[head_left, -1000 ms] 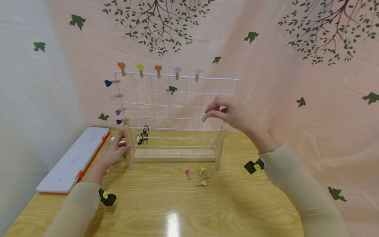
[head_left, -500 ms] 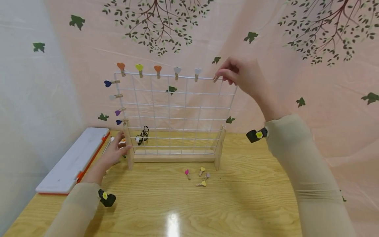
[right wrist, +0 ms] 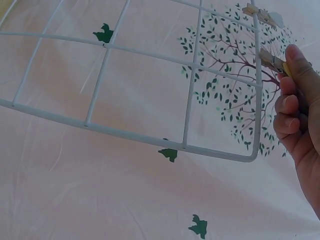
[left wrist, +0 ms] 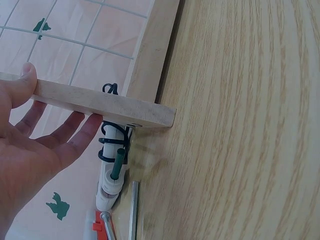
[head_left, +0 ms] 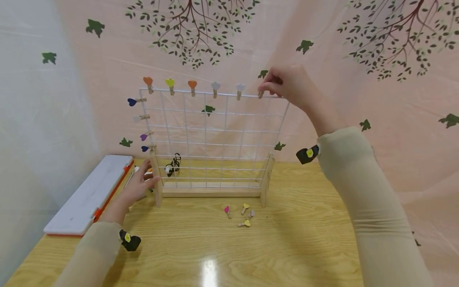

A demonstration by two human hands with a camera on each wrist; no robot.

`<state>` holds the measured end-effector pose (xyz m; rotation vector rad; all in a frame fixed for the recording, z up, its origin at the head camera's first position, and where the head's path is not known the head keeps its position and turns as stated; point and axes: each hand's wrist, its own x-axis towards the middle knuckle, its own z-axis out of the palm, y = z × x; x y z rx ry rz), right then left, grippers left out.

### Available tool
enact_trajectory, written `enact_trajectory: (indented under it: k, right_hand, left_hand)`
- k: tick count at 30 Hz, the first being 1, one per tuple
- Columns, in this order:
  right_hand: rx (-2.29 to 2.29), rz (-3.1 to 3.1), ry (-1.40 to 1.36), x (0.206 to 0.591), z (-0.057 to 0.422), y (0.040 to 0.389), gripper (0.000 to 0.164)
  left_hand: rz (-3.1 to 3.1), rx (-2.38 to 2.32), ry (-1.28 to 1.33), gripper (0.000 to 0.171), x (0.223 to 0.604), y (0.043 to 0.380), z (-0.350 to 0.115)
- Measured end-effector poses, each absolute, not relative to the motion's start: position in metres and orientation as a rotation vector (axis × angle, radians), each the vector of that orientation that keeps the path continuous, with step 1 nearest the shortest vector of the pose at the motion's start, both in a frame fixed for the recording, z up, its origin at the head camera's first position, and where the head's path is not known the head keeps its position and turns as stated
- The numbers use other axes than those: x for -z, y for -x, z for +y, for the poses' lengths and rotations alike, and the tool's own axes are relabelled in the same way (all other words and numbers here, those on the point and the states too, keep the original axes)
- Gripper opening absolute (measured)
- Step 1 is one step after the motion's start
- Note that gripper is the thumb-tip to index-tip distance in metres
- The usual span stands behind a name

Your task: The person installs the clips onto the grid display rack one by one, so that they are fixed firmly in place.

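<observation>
A white wire grid (head_left: 201,93) stands upright in a wooden stand. My left hand (head_left: 135,187) holds the stand's left upright (left wrist: 135,110), thumb on one side and fingers on the other. At the grid's top wire, toward its right corner, my right hand (head_left: 292,85) pinches a small wooden clothespin (right wrist: 272,62); a bit of yellow shows by the thumb, and its jaws meet the wire. Heart-topped clothespins line the top, the nearest being a white one (head_left: 240,87). Others run down the left side, such as a dark blue one (head_left: 132,102).
Several loose heart clothespins lie before the stand, among them a pink one (head_left: 227,209) and a yellow one (head_left: 246,224). A white case (head_left: 89,195) with orange edging lies at left. Behind the left upright is a white tool (left wrist: 109,182) wrapped in dark cord, beside a metal rod (left wrist: 134,210).
My right hand has risen with the clothespin from in front of the grid to its top wire, then shifted only slightly. The left hand has stayed on the upright.
</observation>
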<state>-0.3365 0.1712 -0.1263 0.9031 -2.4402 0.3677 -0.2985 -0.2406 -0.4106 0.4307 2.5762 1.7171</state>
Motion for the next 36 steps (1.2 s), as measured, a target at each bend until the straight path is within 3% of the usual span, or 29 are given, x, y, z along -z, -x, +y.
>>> enact_trajectory:
  k: [17, 24, 30, 36]
  right_hand:
    - [-0.397, -2.344, -0.976, 0.133, 0.168, 0.345, 0.027]
    - [-0.610, -2.186, -1.043, 0.143, 0.176, 0.329, 0.027]
    - [-0.661, -2.165, -1.208, 0.180, 0.174, 0.315, 0.030]
    - [-0.645, -2.284, -1.315, 0.243, 0.166, 0.314, 0.038]
  left_hand:
    - [2.611, -1.703, -0.416, 0.071, 0.419, 0.302, -0.243]
    - [2.616, -1.699, -0.420, 0.069, 0.419, 0.303, -0.243]
    - [2.620, -1.693, -0.427, 0.072, 0.418, 0.302, -0.243]
    - [2.614, -1.699, -0.433, 0.069, 0.418, 0.302, -0.243]
